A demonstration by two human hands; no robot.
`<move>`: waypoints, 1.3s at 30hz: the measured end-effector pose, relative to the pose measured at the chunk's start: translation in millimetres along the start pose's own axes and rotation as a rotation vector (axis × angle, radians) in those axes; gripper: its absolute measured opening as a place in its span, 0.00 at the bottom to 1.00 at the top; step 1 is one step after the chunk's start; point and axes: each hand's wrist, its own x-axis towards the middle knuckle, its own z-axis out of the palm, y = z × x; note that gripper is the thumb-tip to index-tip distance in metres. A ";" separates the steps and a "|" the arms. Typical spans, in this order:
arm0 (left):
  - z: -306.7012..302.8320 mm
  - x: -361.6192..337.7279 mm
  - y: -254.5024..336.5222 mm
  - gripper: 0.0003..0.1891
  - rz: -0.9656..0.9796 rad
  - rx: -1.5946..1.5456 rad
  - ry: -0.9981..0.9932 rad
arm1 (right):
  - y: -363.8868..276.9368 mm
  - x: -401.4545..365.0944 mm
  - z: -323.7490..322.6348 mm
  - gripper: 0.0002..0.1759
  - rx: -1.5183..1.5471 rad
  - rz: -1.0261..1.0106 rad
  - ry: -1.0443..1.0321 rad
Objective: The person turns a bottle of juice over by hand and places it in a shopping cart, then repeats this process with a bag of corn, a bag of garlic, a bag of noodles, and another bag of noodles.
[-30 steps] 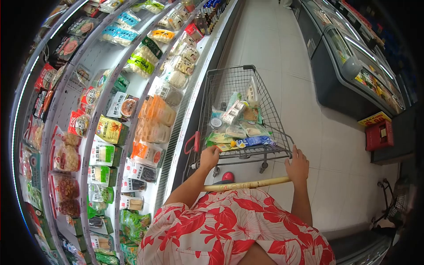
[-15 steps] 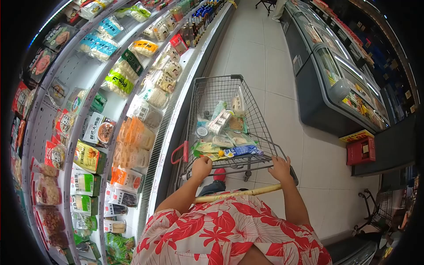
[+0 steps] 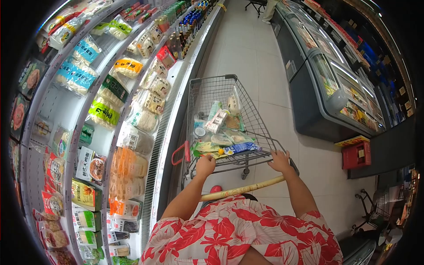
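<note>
Left of frame: packed chilled shelves [image 3: 110, 110], just beside the cart [image 3: 221, 95].
Centre: cart basket open above, goods heaped low.
Upper centre: bare floor [image 3: 260, 57], passable.
Right: freezer chests [image 3: 327, 84], red box [image 3: 357, 153]; open floor strip between them and the cart.

Chilled shelves [image 3: 59, 104] left, freezer chests [image 3: 309, 99] right

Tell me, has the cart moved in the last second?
Yes, the cart rolled forward: the orange packs, earlier beside its basket, now sit by its handle.

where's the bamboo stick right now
In the head view, lower centre: the bamboo stick runs crosswise just below the left hand and right hand on the shopping cart, above the floral shirt.
</note>
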 end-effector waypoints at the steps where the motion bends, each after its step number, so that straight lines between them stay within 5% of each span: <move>1: 1.3 6.8 6.6 0.14 0.011 0.005 -0.011 | 4.4 7.5 -6.2 0.37 -0.012 0.000 -0.016; 15: 28.7 117.4 113.9 0.15 -0.145 -0.045 0.011 | 90.2 169.4 -92.4 0.35 -0.009 -0.113 -0.150; 26: 90.2 172.8 202.6 0.16 -0.091 -0.100 0.272 | 172.5 288.2 -127.9 0.36 -0.076 -0.248 -0.136; 39: 164.5 263.9 282.3 0.14 -0.258 -0.162 0.425 | 255.6 448.1 -188.0 0.35 -0.151 -0.457 -0.177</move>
